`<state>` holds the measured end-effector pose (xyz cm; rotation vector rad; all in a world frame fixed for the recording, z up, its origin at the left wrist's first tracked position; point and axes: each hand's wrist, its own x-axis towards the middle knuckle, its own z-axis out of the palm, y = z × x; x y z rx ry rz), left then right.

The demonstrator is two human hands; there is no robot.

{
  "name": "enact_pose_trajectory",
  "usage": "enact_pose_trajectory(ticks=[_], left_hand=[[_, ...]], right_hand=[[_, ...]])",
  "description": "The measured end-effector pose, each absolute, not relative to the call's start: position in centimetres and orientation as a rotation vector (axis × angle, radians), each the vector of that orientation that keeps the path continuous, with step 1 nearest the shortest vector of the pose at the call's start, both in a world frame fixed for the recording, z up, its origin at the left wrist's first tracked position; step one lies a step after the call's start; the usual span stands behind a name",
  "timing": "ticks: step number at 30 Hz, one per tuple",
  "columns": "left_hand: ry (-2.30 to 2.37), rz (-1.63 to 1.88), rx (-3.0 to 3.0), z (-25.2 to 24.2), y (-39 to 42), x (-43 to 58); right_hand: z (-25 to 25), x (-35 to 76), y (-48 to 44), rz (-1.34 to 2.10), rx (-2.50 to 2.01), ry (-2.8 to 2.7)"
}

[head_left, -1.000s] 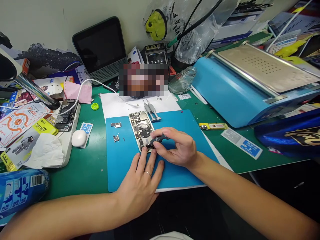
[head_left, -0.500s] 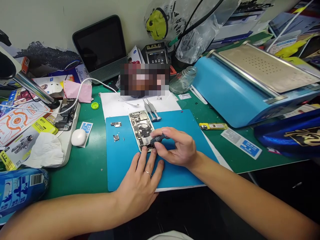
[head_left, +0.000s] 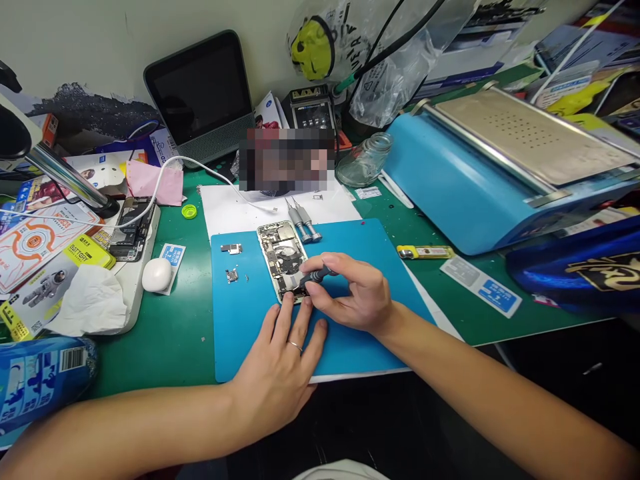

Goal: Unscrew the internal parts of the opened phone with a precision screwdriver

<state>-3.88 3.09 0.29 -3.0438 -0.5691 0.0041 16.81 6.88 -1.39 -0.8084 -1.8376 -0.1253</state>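
An opened phone (head_left: 281,257) with its insides bare lies on a blue work mat (head_left: 360,243). My left hand (head_left: 280,367) rests flat on the mat, fingers stretched out, their tips touching the phone's near end. My right hand (head_left: 353,293) pinches a small dark screwdriver (head_left: 316,274), whose tip points at the phone's lower end. Two small loose parts (head_left: 231,249) lie on the mat left of the phone.
Two grey screwdrivers (head_left: 303,223) lie beyond the phone on white paper. A blue machine (head_left: 480,167) fills the right side. A second opened phone (head_left: 129,227), a white earbud case (head_left: 157,274) and a tissue sit left. A dark tablet (head_left: 203,93) and glass jar (head_left: 363,163) stand behind.
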Motion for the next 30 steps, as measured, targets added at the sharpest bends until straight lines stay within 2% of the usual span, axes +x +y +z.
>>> enact_pose_trajectory(ticks=[30], left_hand=[[-0.563, -0.019, -3.026, 0.34, 3.15, -3.8]], right_hand=[[-1.43, 16.83, 6.8, -0.134, -0.822, -1.856]])
